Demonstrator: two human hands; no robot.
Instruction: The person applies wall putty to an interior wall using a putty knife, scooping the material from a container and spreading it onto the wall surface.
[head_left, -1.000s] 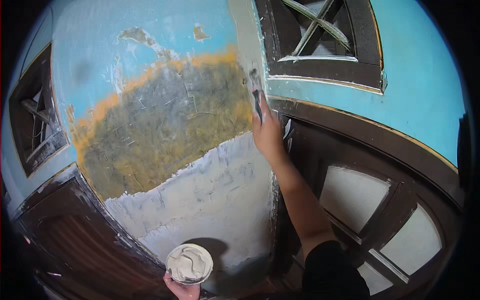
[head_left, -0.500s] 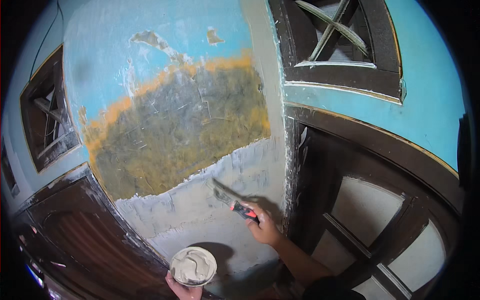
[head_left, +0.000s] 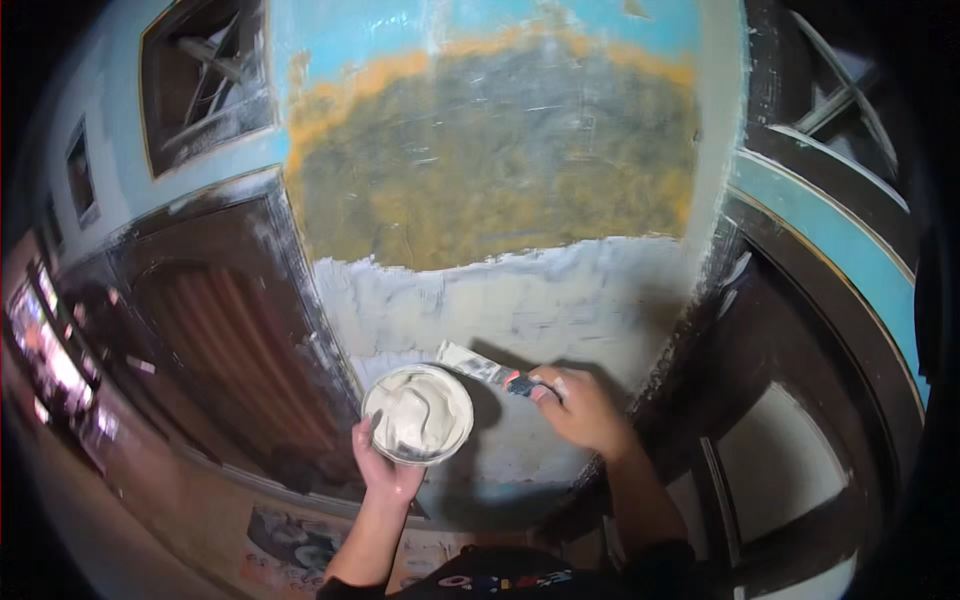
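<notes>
A round tub of pale putty point(head_left: 425, 408) rests in my left hand point(head_left: 385, 465), its fingers and thumb cupped round the side and underside. The putty is thick, with a curved ridge on top. My right hand point(head_left: 580, 405) is closed on the black and red handle of a putty knife point(head_left: 478, 364). The blade points left, smeared with pale putty, its tip close above the tub's right rim. Behind both is the wall point(head_left: 520, 300), coated pale grey in its lower part. Above that coat lies a rough, bare brownish-grey patch point(head_left: 480, 170) with an orange border.
A dark wooden door point(head_left: 220, 350) stands at the left, and another dark door with pale panels point(head_left: 780, 470) at the right. Crossed-bar vents sit above both. Printed sheets point(head_left: 290, 550) lie on the floor at the lower left. Turquoise paint point(head_left: 370, 30) covers the upper wall.
The view has swung down and left. My right hand has brought the putty knife down from the wall toward the tub. My left hand has raised the tub and still holds it.
</notes>
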